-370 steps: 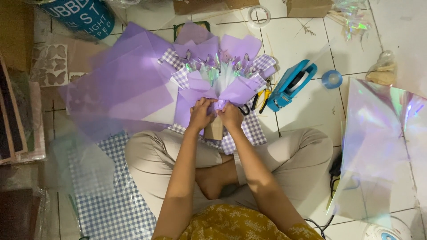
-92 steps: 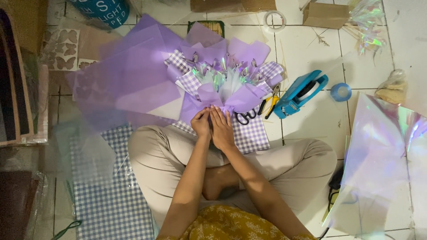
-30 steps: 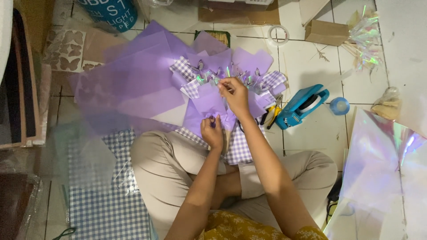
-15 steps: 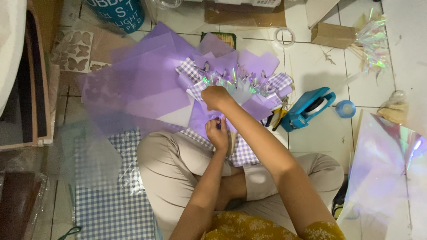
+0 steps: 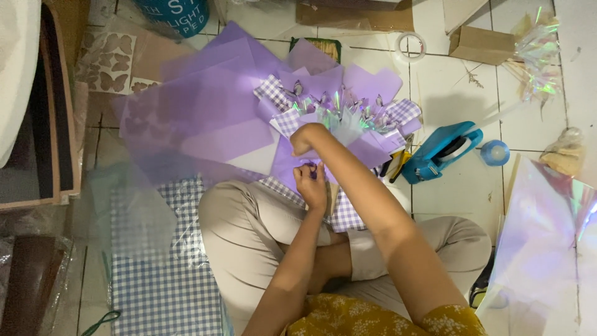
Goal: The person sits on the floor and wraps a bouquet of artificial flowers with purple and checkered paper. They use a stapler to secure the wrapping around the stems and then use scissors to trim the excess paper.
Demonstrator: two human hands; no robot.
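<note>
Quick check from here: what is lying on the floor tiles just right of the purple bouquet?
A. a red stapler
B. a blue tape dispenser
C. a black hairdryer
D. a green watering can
B: a blue tape dispenser lies on the tiles right of the purple bouquet.

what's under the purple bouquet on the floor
Under the purple bouquet lie loose lilac sheets and gingham paper on white tiles; whatever sits directly beneath its middle is covered.

Seated person, arms bare.
Beige trousers (image 5: 249, 236) cover both legs; a mustard-yellow top (image 5: 367, 317) with small pale flowers shows at the near edge.
</note>
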